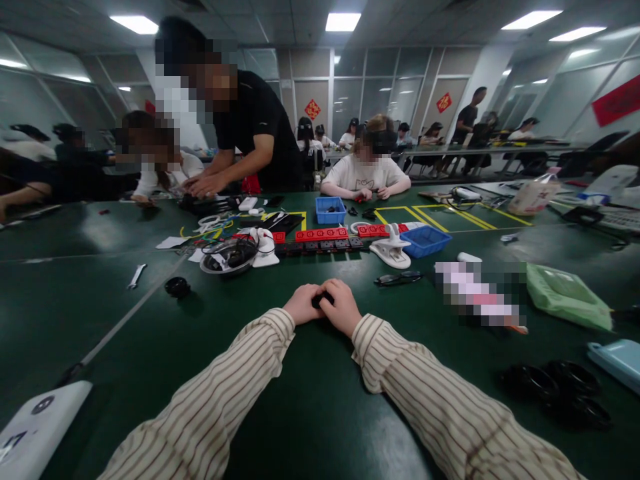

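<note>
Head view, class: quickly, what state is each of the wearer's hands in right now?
Left hand: closed on a small black object, shared with the right.
Right hand: closed on the same object.

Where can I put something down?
Bare tabletop lies between the left sleeve and right sleeve, and between left sleeve and black round part. Beyond the left hand and right hand, it's crowded with red sockets and blue trays.

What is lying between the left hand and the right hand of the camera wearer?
The head view shows a small black object between the left hand and the right hand, mostly hidden.
</note>
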`<state>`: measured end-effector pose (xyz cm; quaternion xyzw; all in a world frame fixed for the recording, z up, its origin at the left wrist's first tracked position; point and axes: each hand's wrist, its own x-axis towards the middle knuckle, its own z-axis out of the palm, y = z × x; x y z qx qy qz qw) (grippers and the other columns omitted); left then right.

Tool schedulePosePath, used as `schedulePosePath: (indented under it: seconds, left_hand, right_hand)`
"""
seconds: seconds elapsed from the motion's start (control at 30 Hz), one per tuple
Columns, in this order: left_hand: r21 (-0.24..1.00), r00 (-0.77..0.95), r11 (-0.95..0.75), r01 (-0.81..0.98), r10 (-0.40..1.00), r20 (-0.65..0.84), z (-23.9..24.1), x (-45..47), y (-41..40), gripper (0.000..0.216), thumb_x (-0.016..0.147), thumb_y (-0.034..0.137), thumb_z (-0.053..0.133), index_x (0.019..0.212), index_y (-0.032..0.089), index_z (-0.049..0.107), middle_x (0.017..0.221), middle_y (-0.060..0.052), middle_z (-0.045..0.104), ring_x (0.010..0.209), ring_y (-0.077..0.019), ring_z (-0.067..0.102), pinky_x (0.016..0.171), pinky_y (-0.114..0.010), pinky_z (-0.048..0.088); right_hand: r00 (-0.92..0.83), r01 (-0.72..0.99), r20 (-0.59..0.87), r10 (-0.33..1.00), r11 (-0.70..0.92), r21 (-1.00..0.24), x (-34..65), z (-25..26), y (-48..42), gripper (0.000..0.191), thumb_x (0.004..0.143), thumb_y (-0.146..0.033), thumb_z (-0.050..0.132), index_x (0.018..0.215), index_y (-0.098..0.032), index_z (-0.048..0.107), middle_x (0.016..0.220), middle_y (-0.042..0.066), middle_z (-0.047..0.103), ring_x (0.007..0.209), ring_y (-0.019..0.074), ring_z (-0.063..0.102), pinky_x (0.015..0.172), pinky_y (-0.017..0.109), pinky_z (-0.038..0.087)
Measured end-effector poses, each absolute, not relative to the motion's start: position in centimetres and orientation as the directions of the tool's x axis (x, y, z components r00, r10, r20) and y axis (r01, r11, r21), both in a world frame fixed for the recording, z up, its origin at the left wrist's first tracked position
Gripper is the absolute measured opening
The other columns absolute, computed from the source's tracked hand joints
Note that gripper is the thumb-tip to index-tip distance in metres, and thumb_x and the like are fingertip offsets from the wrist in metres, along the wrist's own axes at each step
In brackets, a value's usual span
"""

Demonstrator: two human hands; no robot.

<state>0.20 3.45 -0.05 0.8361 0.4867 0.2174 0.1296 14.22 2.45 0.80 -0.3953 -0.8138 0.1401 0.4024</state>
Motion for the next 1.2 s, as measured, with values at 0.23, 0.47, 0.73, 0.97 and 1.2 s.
schedulePosePath:
  seconds: [0.23,0.47,0.73,0.97,1.2]
  left_hand:
    - [0.369,0.383,-0.452,0.812,0.89,0.249,-0.2,0.8,3.1,0.043,0.059,0.032,0.067,0.096,0.015,0.053,0.09,-0.006,0.057,0.086,-0.0234,0.053,0.078,-0.033,0.041]
    - [0.41,0.356,-0.438,0.8,0.897,0.263,0.2,1.0,2.9,0.03,0.061,0.025,0.064,0.088,0.015,0.056,0.085,-0.005,0.057,0.082,-0.0219,0.053,0.076,-0.032,0.042]
    - [0.445,0.412,-0.47,0.762,0.883,0.226,-0.1,0.1,3.5,0.038,0.056,0.026,0.068,0.091,0.015,0.057,0.085,-0.003,0.058,0.081,-0.0215,0.054,0.076,-0.032,0.043]
    - [0.449,0.409,-0.469,0.761,0.883,0.229,-0.4,0.3,3.6,0.043,0.059,0.028,0.067,0.098,0.016,0.054,0.093,-0.004,0.059,0.087,-0.023,0.054,0.082,-0.035,0.041]
    - [0.433,0.33,-0.418,0.799,0.906,0.265,-0.2,0.9,3.1,0.035,0.06,0.026,0.066,0.091,0.016,0.053,0.088,-0.005,0.056,0.085,-0.0221,0.053,0.08,-0.033,0.041]
  right_hand:
    - [-0.271,0.587,0.54,0.797,0.582,-0.563,14.1,0.5,2.5,0.019,0.076,-0.029,0.05,0.09,-0.017,0.051,0.088,0.006,0.053,0.084,0.0201,0.048,0.077,0.034,0.038]
    - [-0.164,0.71,0.514,0.842,0.463,-0.531,13.7,0.1,2.5,0.022,0.077,-0.037,0.051,0.086,-0.017,0.049,0.085,0.006,0.05,0.081,0.0205,0.047,0.074,0.034,0.038]
    - [-0.278,0.618,0.527,0.803,0.569,-0.543,14.1,0.6,2.3,0.013,0.074,-0.026,0.052,0.084,-0.019,0.053,0.086,0.005,0.053,0.084,0.0201,0.047,0.077,0.034,0.037]
    - [-0.351,0.567,0.536,0.768,0.63,-0.531,14.0,0.7,2.2,0.017,0.073,-0.018,0.047,0.088,-0.018,0.053,0.089,0.005,0.055,0.086,0.0198,0.047,0.079,0.035,0.037]
    - [-0.186,0.668,0.522,0.832,0.497,-0.554,13.9,0.1,2.6,0.026,0.076,-0.039,0.052,0.091,-0.017,0.05,0.089,0.007,0.052,0.085,0.0216,0.048,0.077,0.036,0.038]
